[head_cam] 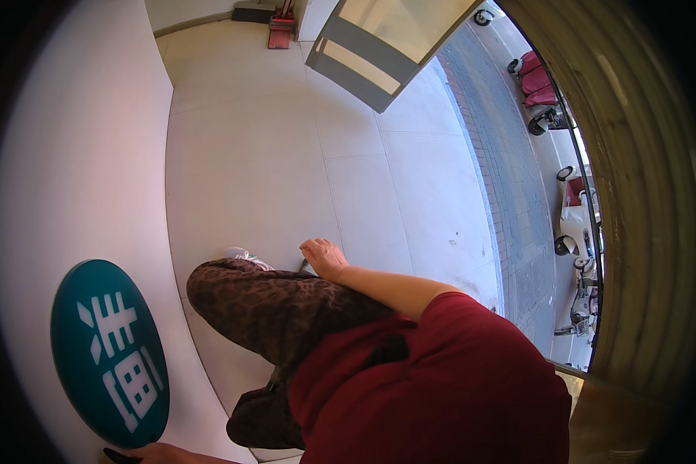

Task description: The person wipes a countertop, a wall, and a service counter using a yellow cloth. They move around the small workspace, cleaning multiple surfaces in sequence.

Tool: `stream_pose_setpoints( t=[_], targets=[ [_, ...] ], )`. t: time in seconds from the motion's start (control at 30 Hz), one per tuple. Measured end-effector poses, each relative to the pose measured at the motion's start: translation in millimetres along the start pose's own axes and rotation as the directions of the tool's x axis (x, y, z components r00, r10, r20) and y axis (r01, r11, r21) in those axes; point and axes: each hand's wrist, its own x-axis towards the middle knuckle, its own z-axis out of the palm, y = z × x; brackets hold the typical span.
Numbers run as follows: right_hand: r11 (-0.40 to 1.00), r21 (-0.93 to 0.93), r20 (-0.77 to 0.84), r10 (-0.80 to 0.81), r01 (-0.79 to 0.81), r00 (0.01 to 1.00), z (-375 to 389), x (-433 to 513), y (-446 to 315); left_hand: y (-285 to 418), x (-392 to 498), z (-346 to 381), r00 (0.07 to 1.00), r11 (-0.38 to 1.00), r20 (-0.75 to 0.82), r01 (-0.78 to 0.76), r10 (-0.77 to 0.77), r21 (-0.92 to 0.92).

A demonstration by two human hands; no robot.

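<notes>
At the bottom left edge my left hand [158,454] is partly cut off by the picture's rim, its fingers around a black, pointed object [120,456]. It is just below a round green sign [110,354] with white characters on a white wall panel. Near picture centre, my right hand [323,256] is beside my bent leg in patterned brown trousers [255,296]; its fingers curl downward and the palm is hidden. Nothing shows in it. A white shoe [240,254] peeks out past the knee. My red shirt [435,383] fills the lower middle.
Pale floor tiles [243,151] run beside the white wall [93,145]. A grey-framed panel [365,58] juts in at the top. Behind are a broom head [254,13] and a red dustpan [279,36]. To the right lie a paved walk [499,174], parked scooters [577,226] and ribbed metal [644,174].
</notes>
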Motion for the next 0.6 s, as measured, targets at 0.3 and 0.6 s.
stream_pose_setpoints(
  t=[0.3, 0.6],
  targets=[
    [0.995, -0.082, 0.072, 0.06, -0.054, 0.996, 15.3, -4.3, 7.3, 16.5, -6.3, 15.2, 0.993, 0.992, 0.095, -0.063, 0.073, -0.106],
    [0.987, -0.086, 0.114, 0.148, -0.138, 0.982, 5.9, -3.8, -4.8, 25.4, -2.2, -1.9, 0.985, 0.991, 0.142, -0.079, 0.094, -0.113]
  ],
)
